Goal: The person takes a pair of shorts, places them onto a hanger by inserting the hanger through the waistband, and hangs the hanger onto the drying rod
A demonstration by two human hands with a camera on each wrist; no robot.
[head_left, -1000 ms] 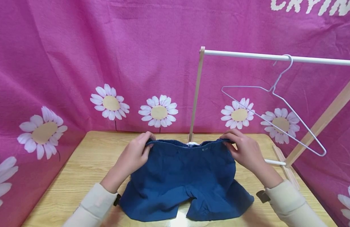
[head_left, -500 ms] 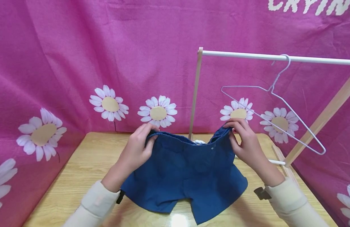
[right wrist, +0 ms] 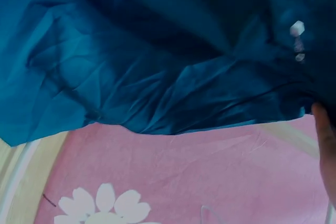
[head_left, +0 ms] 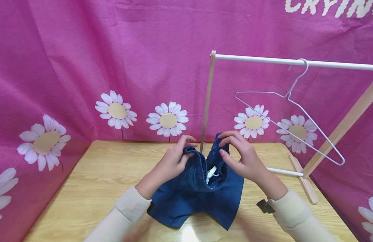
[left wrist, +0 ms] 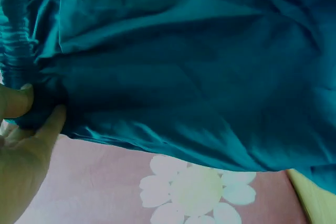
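Observation:
A pair of dark blue shorts (head_left: 198, 198) hangs upright over the wooden table, its elastic waistband pulled inward into a narrow U. At the left end of the waistband my left hand (head_left: 172, 159) pinches the fabric between thumb and fingers; the left wrist view shows these fingers (left wrist: 50, 124) on the gathered edge. My right hand (head_left: 245, 158) holds the raised right end with thumb and fingertips curled. Inside the opening a white tag or cord (head_left: 212, 173) shows. In the right wrist view, only one finger (right wrist: 324, 135) appears at the cloth's edge.
To the right stands a rack with a white rail (head_left: 259, 59) and wooden posts (head_left: 346, 124). From the rail hangs a wire hanger (head_left: 290, 95). A pink daisy-print cloth (head_left: 162, 50) surrounds the wooden table (head_left: 92, 188).
Both hands have come closer together, the left moving right and the right moving left. The waistband has gone from stretched wide to folded inward, opening up the inside.

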